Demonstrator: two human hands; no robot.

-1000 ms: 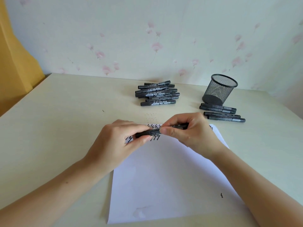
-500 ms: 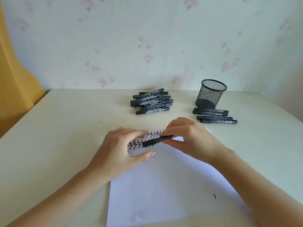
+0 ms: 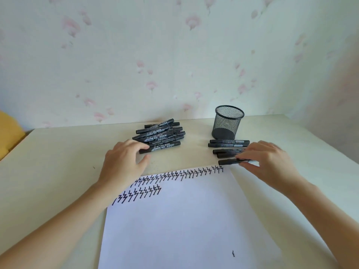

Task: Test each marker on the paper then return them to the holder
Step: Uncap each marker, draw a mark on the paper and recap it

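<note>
A white paper (image 3: 184, 220) lies on the table, two rows of black zigzag marks along its far edge. My right hand (image 3: 268, 164) pinches a black capped marker (image 3: 227, 162) lying just beyond the paper's far right corner, below a row of several black markers (image 3: 228, 145). My left hand (image 3: 124, 162) reaches the near end of the front marker (image 3: 165, 148) in a pile of black markers (image 3: 159, 135); its fingertips touch that marker, and a firm grip cannot be told. A black mesh holder (image 3: 228, 122) stands upright behind the row.
The beige table (image 3: 58, 171) meets a flowered wall at the back. A yellow object (image 3: 9, 133) sits past the table's left edge. A small black mark (image 3: 233, 253) is on the paper near its right front.
Both hands left the paper's top edge. My right hand carried the marker right to the row by the holder; my left hand let go of it and moved up to the pile.
</note>
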